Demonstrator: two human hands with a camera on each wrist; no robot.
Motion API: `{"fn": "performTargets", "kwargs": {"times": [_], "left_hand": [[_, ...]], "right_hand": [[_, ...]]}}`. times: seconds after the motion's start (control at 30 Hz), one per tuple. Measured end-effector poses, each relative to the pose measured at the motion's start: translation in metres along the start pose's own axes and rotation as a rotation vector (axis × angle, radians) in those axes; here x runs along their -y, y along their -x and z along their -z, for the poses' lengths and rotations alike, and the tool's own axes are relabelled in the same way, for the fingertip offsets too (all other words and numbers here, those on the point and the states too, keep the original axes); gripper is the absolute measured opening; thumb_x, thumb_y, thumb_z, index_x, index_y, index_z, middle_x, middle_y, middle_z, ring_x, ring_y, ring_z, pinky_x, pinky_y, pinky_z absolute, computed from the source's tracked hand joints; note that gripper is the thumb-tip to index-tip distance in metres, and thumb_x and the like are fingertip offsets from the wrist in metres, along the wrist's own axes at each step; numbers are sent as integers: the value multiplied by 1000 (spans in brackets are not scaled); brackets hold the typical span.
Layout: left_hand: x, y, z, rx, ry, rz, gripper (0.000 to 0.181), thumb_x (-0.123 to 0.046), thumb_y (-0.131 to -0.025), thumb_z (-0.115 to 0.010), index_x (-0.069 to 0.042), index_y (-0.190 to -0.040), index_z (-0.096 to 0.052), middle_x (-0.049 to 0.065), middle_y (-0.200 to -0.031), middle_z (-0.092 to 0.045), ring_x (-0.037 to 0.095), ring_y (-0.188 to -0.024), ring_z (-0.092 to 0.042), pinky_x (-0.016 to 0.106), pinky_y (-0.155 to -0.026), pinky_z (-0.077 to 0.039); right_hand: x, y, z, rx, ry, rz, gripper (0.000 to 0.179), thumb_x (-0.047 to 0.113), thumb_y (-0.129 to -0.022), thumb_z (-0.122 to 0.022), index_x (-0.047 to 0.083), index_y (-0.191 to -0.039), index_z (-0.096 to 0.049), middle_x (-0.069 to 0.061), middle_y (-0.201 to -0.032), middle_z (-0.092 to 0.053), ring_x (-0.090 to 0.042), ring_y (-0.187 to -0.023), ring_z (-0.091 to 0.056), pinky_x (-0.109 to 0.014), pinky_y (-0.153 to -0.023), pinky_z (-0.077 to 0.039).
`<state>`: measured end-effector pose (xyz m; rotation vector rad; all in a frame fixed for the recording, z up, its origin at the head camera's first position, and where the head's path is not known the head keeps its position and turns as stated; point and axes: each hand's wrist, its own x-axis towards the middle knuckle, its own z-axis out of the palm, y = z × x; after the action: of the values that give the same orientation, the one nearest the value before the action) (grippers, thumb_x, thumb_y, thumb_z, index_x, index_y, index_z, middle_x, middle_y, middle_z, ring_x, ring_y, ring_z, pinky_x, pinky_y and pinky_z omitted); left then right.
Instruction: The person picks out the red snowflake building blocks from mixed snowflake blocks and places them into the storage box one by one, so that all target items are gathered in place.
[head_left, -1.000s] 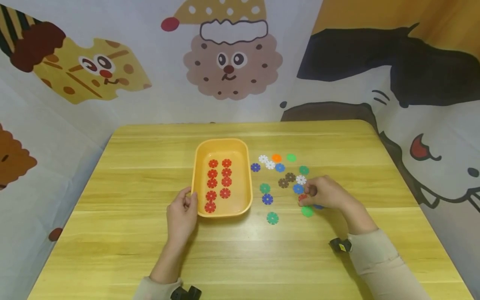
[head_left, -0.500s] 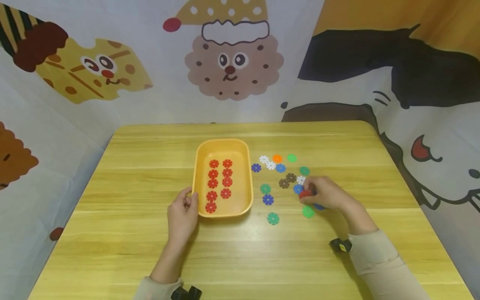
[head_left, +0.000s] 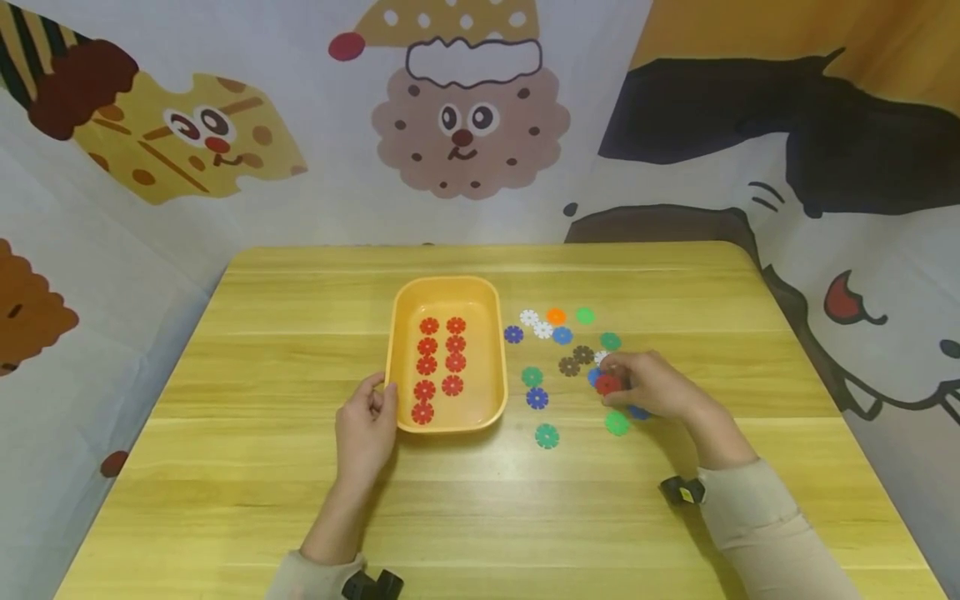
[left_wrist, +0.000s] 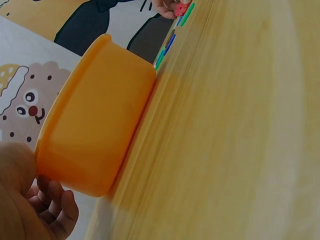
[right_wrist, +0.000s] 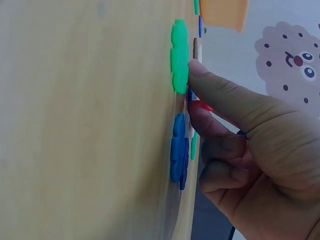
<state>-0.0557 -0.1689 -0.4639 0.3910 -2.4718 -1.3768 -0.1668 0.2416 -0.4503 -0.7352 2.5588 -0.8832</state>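
Observation:
In the head view my left hand (head_left: pixel 365 429) grips the near left side of a yellow plastic tray (head_left: pixel 480 404), thumb at the rim. Two columns of red snowflake discs (head_left: pixel 426 365) lie in the tray. To its right, my right hand (head_left: pixel 651 385) pinches another red snowflake disc (head_left: pixel 607 384) between thumb and fingers, tilted above a blue disc (head_left: pixel 594 377). In the right wrist view, only a sliver of that red disc shows behind the thumb. The left wrist view shows the tray's outer wall (left_wrist: pixel 100 120) beside my curled fingers.
Loose snowflake discs lie right of the tray: green (head_left: pixel 547 436), dark blue (head_left: pixel 537 398), brown (head_left: pixel 569 367), white (head_left: pixel 528 317) and orange (head_left: pixel 556 317). They lie on a wooden table (head_left: pixel 480 517). A cartoon-printed cloth (head_left: pixel 315 208) hangs behind it.
My right hand has picked the red disc off the table and tilted it up, its face now showing. My left hand and the tray have stayed in place.

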Motion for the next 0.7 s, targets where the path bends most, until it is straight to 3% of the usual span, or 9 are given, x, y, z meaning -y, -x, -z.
{"fn": "performTargets", "kwargs": {"times": [0.17, 0.7], "left_hand": [[0, 0, 0, 6, 3, 12, 32, -17, -102, -61, 3, -127, -64, 5, -66, -55, 16, -53, -46, 22, -44, -37], [-1, 0, 0, 15, -5, 22, 34, -18, -103, -60, 3, -129, -63, 5, -67, -56, 16, -53, -45, 22, -45, -36]], "right_hand": [[-1, 1, 0, 11, -24, -3, 45, 12, -81, -85, 2, -121, -67, 2, -84, -65, -15, -69, -56, -28, -62, -52], [-2, 3, -1, 27, -14, 12, 36, 14, -84, -83, 3, -116, -69, 4, -74, -60, -13, -62, -50, -26, -56, -48]]}}
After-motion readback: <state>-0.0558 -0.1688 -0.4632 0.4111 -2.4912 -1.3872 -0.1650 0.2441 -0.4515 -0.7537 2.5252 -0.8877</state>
